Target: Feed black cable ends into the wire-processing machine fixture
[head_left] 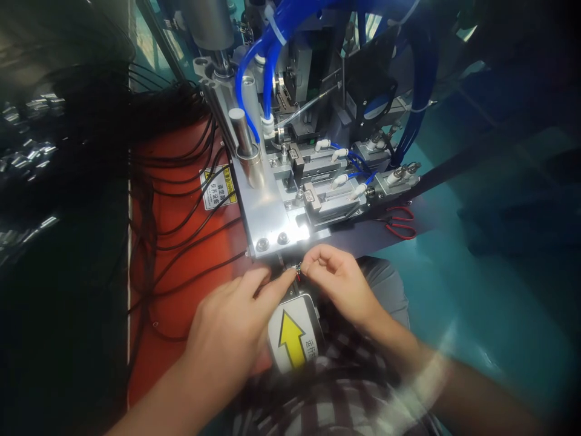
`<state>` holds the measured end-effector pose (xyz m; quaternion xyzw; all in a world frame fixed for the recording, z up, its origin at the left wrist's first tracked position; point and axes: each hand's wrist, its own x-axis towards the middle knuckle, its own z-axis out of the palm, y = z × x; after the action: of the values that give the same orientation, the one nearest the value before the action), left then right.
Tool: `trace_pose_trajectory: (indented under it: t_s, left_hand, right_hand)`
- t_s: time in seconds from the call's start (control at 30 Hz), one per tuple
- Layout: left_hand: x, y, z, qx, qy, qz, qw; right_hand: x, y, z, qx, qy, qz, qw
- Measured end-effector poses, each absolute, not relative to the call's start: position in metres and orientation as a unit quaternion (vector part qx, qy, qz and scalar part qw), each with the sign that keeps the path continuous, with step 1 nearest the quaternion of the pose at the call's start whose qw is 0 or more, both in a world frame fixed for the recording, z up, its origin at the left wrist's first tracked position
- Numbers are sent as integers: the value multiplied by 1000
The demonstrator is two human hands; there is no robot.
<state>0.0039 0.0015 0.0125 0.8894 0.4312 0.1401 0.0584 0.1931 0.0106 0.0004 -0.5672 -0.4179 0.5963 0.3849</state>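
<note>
Caution: drop and slip hazards at the front edge

Head view. The small part [298,270] is at the fingertips of both hands, just in front of the near edge of the metal plate [267,215] and beyond the arrow label [293,333]. The right hand [339,281] appears to pinch it between thumb and forefinger. The left hand [233,309] touches it from the opposite side; whether it grips or only steadies cannot be told. The part's exact shape is too small to make out.

Likely faults and causes:
- Drop: very little gripping surface; if either hand relaxes, the part could fall beside the label.
- Bending or twist: uneven pressure from opposing fingertips.
- Knuckle contact: the plate's edge is near the fingers.
- Snagging: black cables [200,236] run to the plate's left side, near the left hand.
</note>
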Motion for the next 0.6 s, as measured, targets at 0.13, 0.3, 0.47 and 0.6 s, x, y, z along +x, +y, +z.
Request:
trace_pose_trajectory:
  t_s: [0.13,0.3,0.47,0.6]
  left_hand:
    - [4,4,15,875,424,205,111]
    - [6,4,20,877,427,196,103]
    - [8,4,21,877,431,189,99]
    - [7,3,21,878,431,185,97]
  right_hand:
    - [198,6,2,-552,-396,638,364]
    - [194,-3,3,-552,-337,678,349]
    - [188,-5,5,-580,-337,654,349]
    - [190,-6,8,-626,-476,510,350]
